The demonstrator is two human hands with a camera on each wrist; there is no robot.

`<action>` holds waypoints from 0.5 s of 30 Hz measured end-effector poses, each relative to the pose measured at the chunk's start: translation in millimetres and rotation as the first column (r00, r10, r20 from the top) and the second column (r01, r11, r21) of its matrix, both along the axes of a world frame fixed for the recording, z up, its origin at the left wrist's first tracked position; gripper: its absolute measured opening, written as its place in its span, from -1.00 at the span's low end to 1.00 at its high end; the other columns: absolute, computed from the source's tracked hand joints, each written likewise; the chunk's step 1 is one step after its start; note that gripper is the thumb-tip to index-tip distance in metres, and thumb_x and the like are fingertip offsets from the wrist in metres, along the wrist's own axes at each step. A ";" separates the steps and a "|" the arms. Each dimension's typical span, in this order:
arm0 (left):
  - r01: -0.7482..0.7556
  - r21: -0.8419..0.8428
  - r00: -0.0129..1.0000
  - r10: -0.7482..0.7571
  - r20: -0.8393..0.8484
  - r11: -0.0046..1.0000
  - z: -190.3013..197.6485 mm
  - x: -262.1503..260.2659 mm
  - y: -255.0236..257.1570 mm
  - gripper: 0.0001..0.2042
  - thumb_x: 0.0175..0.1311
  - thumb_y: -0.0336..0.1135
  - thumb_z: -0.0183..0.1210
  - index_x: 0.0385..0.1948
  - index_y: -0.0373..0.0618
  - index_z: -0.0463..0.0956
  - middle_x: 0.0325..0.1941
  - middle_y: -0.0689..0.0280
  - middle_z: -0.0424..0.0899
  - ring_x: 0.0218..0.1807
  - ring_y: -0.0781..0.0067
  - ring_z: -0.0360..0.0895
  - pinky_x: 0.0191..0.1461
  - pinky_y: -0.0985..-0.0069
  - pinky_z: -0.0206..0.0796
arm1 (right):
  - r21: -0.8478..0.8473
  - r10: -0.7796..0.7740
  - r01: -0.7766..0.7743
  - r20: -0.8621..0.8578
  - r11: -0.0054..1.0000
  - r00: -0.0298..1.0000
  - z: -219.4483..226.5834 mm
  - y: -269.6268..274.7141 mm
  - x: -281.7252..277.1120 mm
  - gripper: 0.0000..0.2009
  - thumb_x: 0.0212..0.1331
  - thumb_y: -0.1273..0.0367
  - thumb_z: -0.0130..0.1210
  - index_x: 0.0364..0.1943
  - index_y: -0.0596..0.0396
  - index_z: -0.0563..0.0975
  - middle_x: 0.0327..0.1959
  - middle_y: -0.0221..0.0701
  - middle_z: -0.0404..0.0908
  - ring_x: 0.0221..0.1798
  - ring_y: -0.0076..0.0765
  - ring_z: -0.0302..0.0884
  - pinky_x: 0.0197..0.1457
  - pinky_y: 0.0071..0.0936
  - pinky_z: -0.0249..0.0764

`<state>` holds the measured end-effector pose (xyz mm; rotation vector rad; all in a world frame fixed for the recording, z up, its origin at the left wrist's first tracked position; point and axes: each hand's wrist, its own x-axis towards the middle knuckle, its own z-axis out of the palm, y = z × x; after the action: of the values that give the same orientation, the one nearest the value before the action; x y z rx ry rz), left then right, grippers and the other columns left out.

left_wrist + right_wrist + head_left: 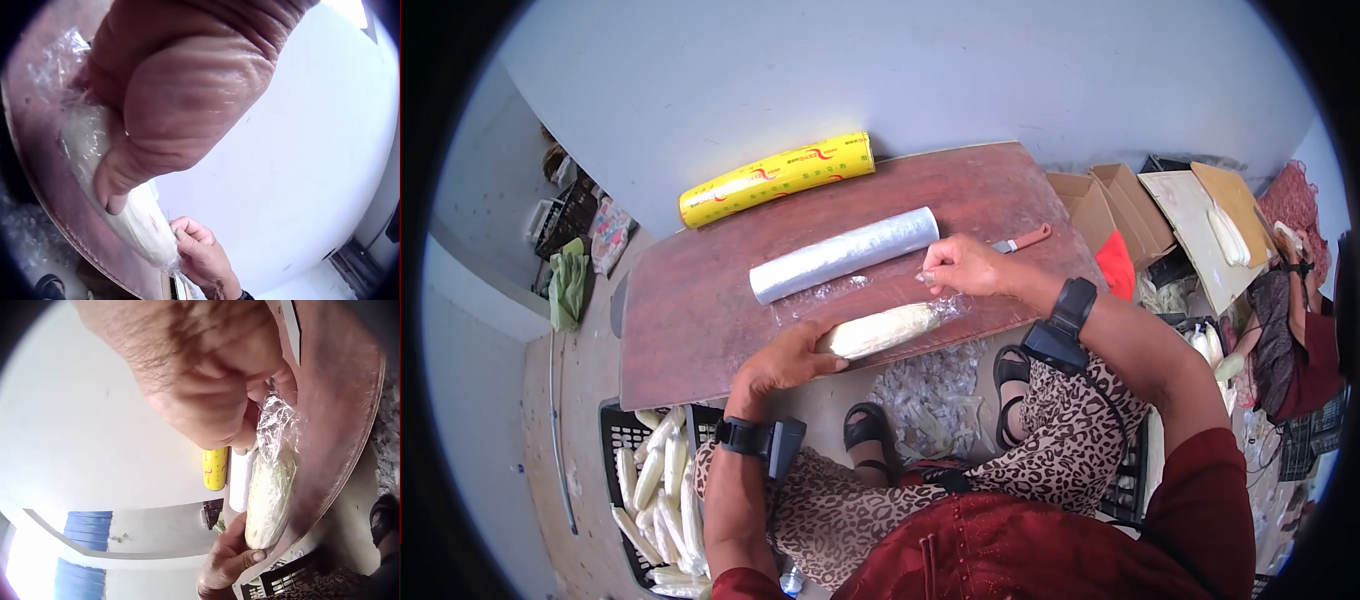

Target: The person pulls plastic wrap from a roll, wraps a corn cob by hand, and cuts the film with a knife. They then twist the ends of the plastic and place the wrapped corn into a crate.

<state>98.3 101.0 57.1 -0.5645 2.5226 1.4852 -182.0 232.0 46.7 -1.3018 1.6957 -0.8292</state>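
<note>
A pale corn cob (882,332) in clear film lies at the table's front edge. My left hand (792,357) grips its left end, with the thumb along the near side, as the left wrist view (178,100) also shows. At the cob's other end, my right hand (972,268) has curled fingers that pinch the loose clear film (277,422). Behind the cob lies a roll of clear film (845,255), with scraps of film in front of it. A knife with a reddish handle (1032,237) rests beyond my right hand.
A yellow printed roll (778,180) lies at the back of the reddish table (690,290). Below left, a black crate (612,440) holds several cobs. Film scraps (930,395) cover the floor between the feet. Cardboard boxes (1135,215) and another person's arm (1295,280) are at the right.
</note>
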 end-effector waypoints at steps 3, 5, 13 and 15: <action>-0.059 0.068 0.994 0.065 -0.090 0.996 -5.9 7.2 -4.8 -0.52 0.13 -0.46 0.23 0.14 -0.25 0.40 -0.04 0.22 0.60 -0.01 0.46 0.46 0.13 0.50 0.29 | 0.000 -0.184 0.185 0.045 0.983 0.982 8.9 2.0 -17.8 -0.84 0.13 0.41 0.19 -0.28 0.22 0.55 -0.36 -0.35 0.65 -0.37 -0.50 0.56 -0.23 -0.46 0.50; -0.077 0.128 0.978 0.101 -0.184 0.989 -9.2 11.3 -9.5 -0.52 0.14 -0.47 0.23 0.15 -0.27 0.38 0.00 0.26 0.57 0.03 0.49 0.43 0.16 0.52 0.26 | -0.009 -0.191 0.191 -0.070 0.981 0.979 5.4 8.1 -36.8 -0.80 0.09 0.43 0.22 -0.22 0.22 0.55 -0.37 -0.35 0.65 -0.33 -0.47 0.58 -0.19 -0.45 0.51; -0.134 0.357 0.961 0.209 -0.181 0.924 0.1 14.7 -10.5 -0.47 0.18 -0.32 0.28 0.18 -0.28 0.36 0.06 0.40 0.49 0.09 0.58 0.35 0.23 0.58 0.16 | 0.162 0.163 -0.159 -0.011 0.974 0.987 24.9 30.4 -21.8 -0.42 0.07 0.36 0.28 0.20 0.15 0.35 -0.04 -0.30 0.50 -0.13 -0.42 0.51 -0.10 -0.43 0.45; -0.107 0.374 0.964 0.187 -0.187 0.921 1.1 10.7 -8.2 -0.48 0.18 -0.31 0.28 0.17 -0.28 0.36 0.05 0.40 0.49 0.09 0.57 0.35 0.23 0.58 0.16 | 0.104 -0.029 0.000 0.282 0.995 0.959 37.2 29.3 -15.2 -0.31 0.08 0.28 0.30 0.28 0.15 0.22 0.05 -0.35 0.42 -0.10 -0.47 0.46 -0.17 -0.52 0.43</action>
<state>109.0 92.8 58.2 -0.5660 2.3031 2.1140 -197.2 261.4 83.9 -1.0470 1.5002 -0.8799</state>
